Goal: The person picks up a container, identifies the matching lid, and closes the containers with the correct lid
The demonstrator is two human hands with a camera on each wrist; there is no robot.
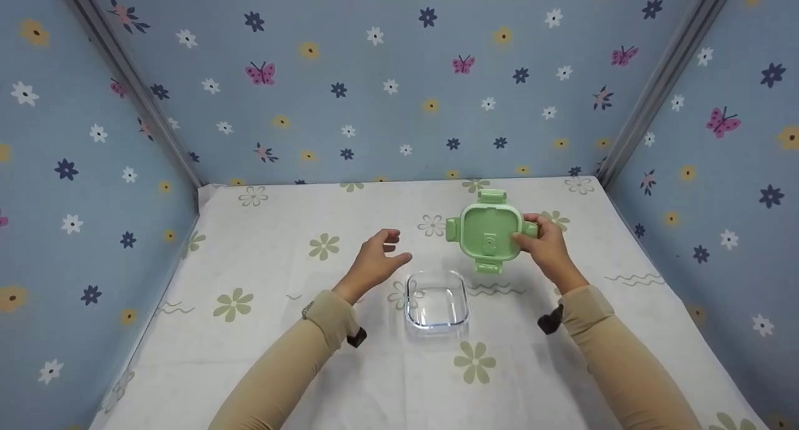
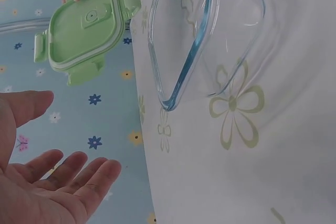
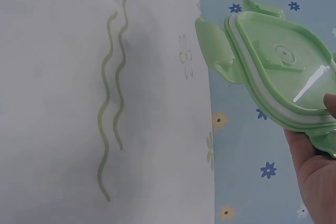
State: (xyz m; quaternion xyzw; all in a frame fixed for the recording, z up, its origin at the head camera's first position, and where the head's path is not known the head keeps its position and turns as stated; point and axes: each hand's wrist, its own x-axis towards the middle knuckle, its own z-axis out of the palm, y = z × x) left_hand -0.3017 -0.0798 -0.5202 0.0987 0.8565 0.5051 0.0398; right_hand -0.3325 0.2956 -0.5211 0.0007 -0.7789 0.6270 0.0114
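Note:
A green snap-lock lid (image 1: 490,230) is held up off the cloth by my right hand (image 1: 549,252), thumb on its face and fingers behind its right edge. Its underside, with a pale seal around the rim, shows in the right wrist view, and its side flaps stick outward. Below and left of the lid, a clear glass food container (image 1: 437,321) stands upright on the cloth with its top uncovered. My left hand (image 1: 374,258) hovers just above and left of the container, touching nothing. In the left wrist view its fingers (image 2: 100,182) are spread loosely apart from the thumb.
A white cloth with green flower prints (image 1: 262,367) covers the table. Blue floral panels (image 1: 399,74) rise at the back and both sides, joined by grey corner posts (image 1: 661,80).

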